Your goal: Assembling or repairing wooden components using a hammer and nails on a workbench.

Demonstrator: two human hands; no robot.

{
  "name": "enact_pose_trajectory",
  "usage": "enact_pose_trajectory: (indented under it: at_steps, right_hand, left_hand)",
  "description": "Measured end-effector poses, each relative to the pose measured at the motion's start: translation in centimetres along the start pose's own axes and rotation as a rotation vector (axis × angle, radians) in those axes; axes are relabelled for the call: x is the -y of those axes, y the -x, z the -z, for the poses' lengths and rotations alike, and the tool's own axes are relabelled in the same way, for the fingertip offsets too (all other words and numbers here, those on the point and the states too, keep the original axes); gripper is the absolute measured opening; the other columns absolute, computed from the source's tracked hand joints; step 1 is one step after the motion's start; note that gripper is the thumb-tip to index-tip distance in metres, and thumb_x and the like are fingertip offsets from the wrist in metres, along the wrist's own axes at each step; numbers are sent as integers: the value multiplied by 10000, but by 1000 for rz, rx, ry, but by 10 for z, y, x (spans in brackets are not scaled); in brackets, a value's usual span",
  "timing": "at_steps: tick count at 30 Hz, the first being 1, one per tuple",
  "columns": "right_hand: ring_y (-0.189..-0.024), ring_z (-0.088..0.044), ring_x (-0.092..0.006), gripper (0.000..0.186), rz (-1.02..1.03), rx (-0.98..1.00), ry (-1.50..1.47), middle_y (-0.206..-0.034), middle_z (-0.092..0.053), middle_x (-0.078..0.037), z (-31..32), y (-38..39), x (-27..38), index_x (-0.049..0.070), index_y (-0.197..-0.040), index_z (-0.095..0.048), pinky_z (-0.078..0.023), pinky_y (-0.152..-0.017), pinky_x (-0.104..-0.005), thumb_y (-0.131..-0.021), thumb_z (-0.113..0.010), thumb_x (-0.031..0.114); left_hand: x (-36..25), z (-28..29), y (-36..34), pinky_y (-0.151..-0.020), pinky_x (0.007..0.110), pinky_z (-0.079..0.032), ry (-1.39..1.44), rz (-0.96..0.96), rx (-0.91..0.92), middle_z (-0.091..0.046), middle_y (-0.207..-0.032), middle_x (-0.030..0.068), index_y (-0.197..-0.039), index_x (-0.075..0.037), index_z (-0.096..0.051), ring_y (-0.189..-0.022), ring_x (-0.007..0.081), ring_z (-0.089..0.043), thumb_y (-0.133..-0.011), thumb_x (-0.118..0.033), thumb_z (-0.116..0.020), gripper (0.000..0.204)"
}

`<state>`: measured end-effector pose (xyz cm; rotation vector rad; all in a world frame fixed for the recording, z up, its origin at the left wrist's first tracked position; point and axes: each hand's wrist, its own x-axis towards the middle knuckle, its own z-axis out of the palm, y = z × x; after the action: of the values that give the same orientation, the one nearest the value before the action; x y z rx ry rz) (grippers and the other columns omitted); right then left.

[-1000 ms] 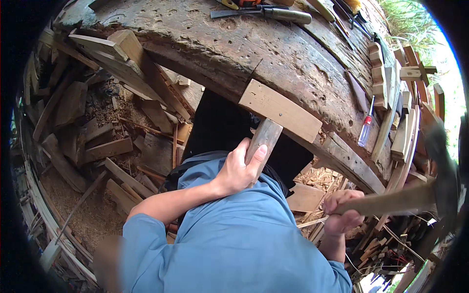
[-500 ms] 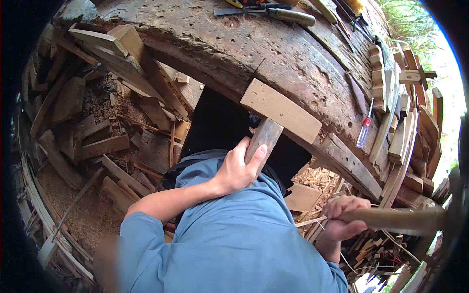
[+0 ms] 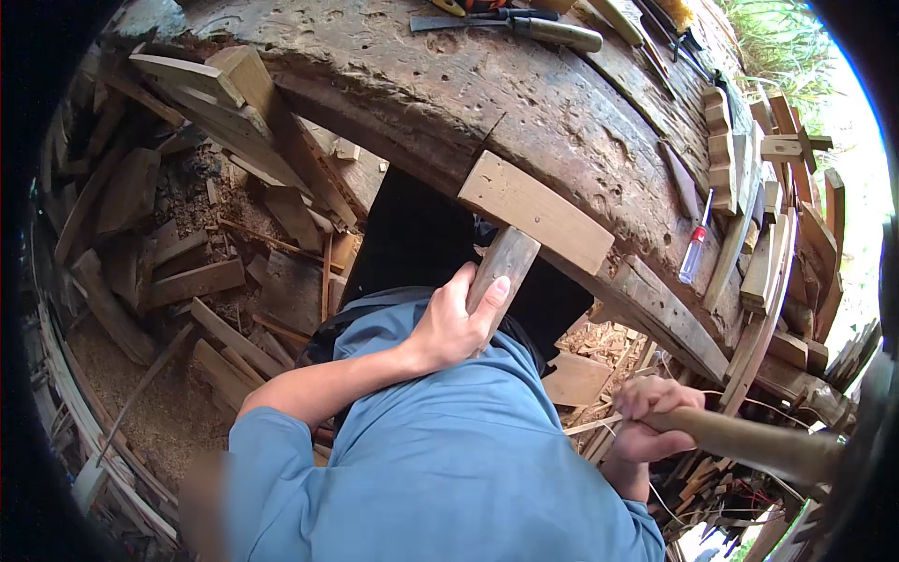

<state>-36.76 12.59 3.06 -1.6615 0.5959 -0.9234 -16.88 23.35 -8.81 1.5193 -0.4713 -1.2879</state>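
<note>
My left hand (image 3: 461, 318) is closed around a short, weathered wooden block (image 3: 508, 253). Its upper end meets a paler wooden crosspiece (image 3: 536, 211) at the front edge of the rough, pitted bench (image 3: 403, 89); together they form a T. At lower right my right hand (image 3: 655, 421) grips a hammer (image 3: 754, 436) by its wooden handle; the head is dark, blurred and partly lost at the rim. A red-handled screwdriver (image 3: 695, 248) lies on the bench to the right of the crosspiece.
Chisels and other tools (image 3: 552, 33) lie along the bench's back. Stacked offcuts (image 3: 777, 262) line the right side. Scrap boards and shavings (image 3: 201, 276) cover the ground at left. A board (image 3: 670, 314) runs below the bench edge. Grass (image 3: 777, 37) shows at upper right.
The hammer's head has swung downward at the right, and my right hand has shifted slightly left. My left hand and the wooden pieces stay nearly still.
</note>
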Motion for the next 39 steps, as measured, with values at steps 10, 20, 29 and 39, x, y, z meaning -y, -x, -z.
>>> enact_pose_trajectory:
  at_steps: [10,20,29,39]
  right_hand:
    - [-435,-493,-132,565,-275,-83,408,-542,-519,-16,4,26,-19,40,-756,-534,-395,-376,-250,-957,-492,566]
    - [-447,-465,-107,416,-526,257,714,-532,-504,-12,6,23,-37,27,-737,-529,-358,-426,-281,-1011,-504,339]
    - [-526,-566,-205,579,-54,-55,-125,-604,-540,-77,-5,15,-10,-8,-833,-559,-442,-443,-322,-920,-556,564]
    - [-438,-496,-99,568,-196,-61,324,-575,-528,-15,15,30,-17,56,-783,-517,-363,-362,-209,-962,-468,593]
  left_hand:
    - [-9,2,2,-646,320,-498,-79,-107,-63,-594,-773,108,-967,11,-529,-714,156,-587,-994,-441,-511,453]
    - [-4,-1,-3,-572,293,-492,-10,-34,-20,-585,-752,79,-967,-19,-507,-656,128,-586,-996,-445,-511,427]
    - [-15,3,2,-665,426,-508,-40,-23,-41,-623,-746,244,-969,22,-531,-715,348,-666,-961,-503,-521,525]
    - [-12,2,2,-683,367,-497,-105,-31,-46,-602,-798,178,-1004,17,-530,-736,227,-600,-985,-430,-518,448]
